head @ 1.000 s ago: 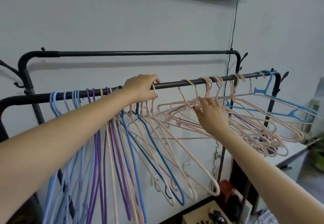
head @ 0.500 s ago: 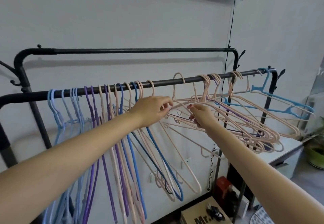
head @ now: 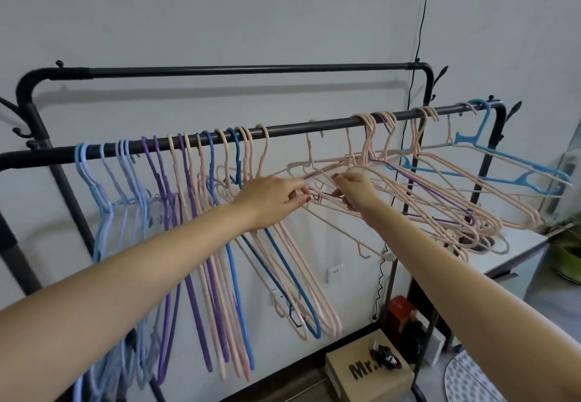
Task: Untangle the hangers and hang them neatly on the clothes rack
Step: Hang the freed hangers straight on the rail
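Observation:
A black clothes rack has a front rail (head: 292, 126) and a higher back rail (head: 251, 69). Light blue, purple, pink and dark blue hangers (head: 188, 200) hang straight along the rail's left half. A tangled bunch of pink hangers (head: 440, 200) with a purple one juts out sideways on the right, beside a bright blue hanger (head: 515, 169). One pink hanger (head: 330, 222) is off the rail below its middle. My left hand (head: 273, 195) pinches its wire near the neck. My right hand (head: 353, 186) grips the pink wires at the tangle's left end.
A white tabletop (head: 515, 250) lies under the tangle at the right, with a green pot (head: 569, 260) beyond it. Below stand a cardboard box (head: 367, 373) and a red item (head: 401, 310). A black cable (head: 418, 40) runs down the wall.
My left hand came down from the rail to the pink wires at the middle. One pink hanger's hook has come off the rail. My right hand stayed on the tangle.

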